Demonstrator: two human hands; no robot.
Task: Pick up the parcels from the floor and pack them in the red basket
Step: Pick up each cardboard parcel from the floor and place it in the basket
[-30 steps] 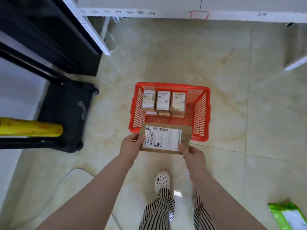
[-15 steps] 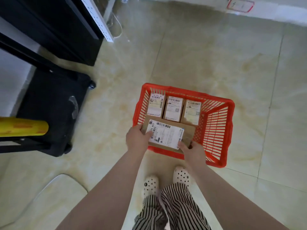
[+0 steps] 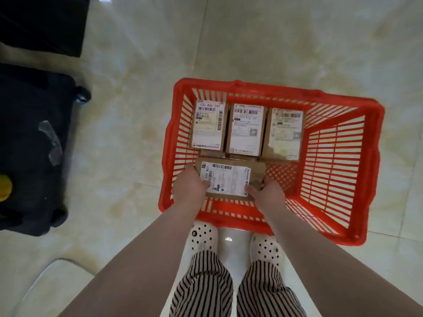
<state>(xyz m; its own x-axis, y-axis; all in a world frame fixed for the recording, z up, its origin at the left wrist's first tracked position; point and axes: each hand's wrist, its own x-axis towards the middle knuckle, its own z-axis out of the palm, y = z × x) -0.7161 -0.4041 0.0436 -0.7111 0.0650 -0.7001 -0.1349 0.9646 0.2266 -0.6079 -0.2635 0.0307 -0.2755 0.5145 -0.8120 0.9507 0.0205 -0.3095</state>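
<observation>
Cardboard parcel (image 3: pixel 229 179), label up, is gripped at its ends by the left hand (image 3: pixel 188 187) and right hand (image 3: pixel 266 195), low inside the red basket (image 3: pixel 343 179). Step in hand: placement. Next: seat it flat, then release. Count: three parcels (image 3: pixel 246 130) already stowed in a row, one held.

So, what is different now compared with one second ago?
The parcel, held above the near rim a second ago, has gone down inside the red basket, in front of the three boxes. The left hand and the right hand still hold its ends. The three boxes have not moved.
</observation>
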